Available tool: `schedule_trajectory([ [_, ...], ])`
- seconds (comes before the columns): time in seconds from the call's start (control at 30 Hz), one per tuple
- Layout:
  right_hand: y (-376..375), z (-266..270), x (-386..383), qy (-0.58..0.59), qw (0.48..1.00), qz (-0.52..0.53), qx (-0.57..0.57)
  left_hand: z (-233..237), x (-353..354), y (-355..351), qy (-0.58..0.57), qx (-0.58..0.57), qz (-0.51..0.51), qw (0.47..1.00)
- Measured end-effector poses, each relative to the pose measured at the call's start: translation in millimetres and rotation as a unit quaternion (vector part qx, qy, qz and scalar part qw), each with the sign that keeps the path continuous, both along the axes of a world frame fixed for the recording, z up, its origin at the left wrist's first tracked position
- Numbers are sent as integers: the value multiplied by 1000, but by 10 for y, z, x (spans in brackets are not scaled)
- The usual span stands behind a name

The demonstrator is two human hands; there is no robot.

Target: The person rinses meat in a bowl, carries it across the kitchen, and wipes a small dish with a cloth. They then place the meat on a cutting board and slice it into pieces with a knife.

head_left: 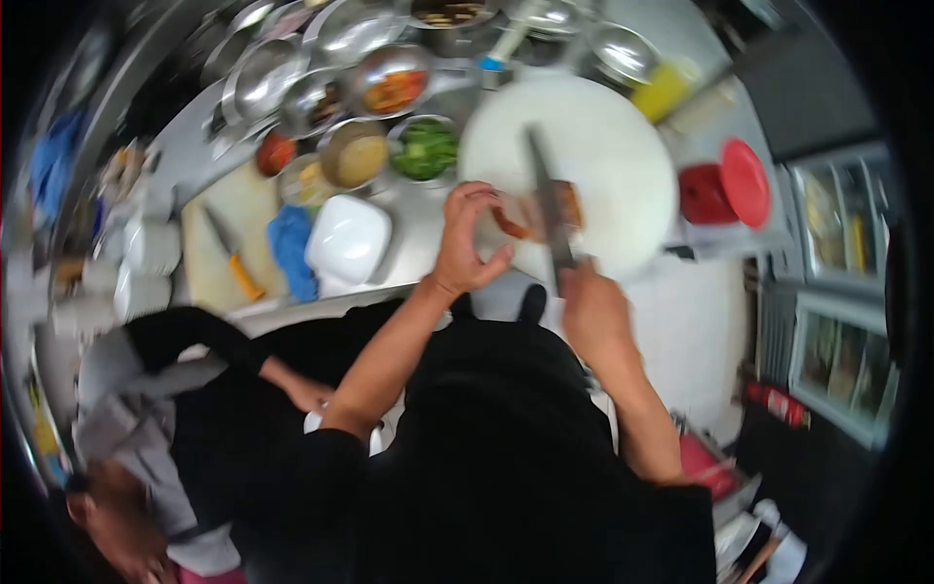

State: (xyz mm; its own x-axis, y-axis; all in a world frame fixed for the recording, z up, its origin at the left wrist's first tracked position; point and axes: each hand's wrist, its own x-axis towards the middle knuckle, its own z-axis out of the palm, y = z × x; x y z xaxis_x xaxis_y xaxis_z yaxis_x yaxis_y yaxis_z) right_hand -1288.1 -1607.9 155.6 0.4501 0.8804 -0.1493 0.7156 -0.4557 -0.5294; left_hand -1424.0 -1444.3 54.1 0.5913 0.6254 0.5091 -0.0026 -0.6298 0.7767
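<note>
A large round white cutting board (623, 165) lies on the steel counter. My right hand (595, 310) is wrapped round the handle of a knife (547, 190), whose blade points away from me over the board and is blurred. Reddish-brown food pieces (567, 206) lie beside the blade, partly hidden by it. At the board's left edge my left hand (469, 241) is curved with thumb and fingers apart, next to a reddish-brown strip (510, 225). Whether its fingertips touch the strip is unclear.
Metal bowls with food, including greens (424, 148), stand behind and left. A white dish (350, 238), blue cloth (292, 251) and orange-handled knife (233, 255) are at left. A red container (705, 193) stands right. Another person (195, 409) is close at my left.
</note>
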Motion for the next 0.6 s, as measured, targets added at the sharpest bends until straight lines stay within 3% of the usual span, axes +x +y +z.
schedule_trajectory([
  [0.13, -184, -103, 359, -22, 996, -87, 26, 77, -818, 251, -38, -17, 329, 943],
  [0.2, -333, -441, 667, -35, 992, -84, 84, -14, -1497, 556, 25, -3, 524, 851],
  [0.27, -248, -288, 696, 26, 991, -122, 41, -346, -2343, 935, 174, -33, 633, 753],
  [0.3, -240, -227, 711, 84, 981, -174, -9, -453, -2604, 1047, 268, -73, 657, 700],
  [0.33, -236, -241, 747, 82, 982, -172, -11, -645, -2745, 1162, 268, -77, 658, 699],
  [0.4, -218, -291, 828, 123, 978, -161, -41, -854, -2805, 1275, 410, -68, 559, 717],
  [0.5, -170, -234, 841, 136, 977, -154, -56, -845, -2775, 1338, 466, -86, 536, 698],
  [0.6, -109, -171, 812, 151, 973, -162, -68, -1087, -2963, 1412, 444, -83, 540, 710],
])
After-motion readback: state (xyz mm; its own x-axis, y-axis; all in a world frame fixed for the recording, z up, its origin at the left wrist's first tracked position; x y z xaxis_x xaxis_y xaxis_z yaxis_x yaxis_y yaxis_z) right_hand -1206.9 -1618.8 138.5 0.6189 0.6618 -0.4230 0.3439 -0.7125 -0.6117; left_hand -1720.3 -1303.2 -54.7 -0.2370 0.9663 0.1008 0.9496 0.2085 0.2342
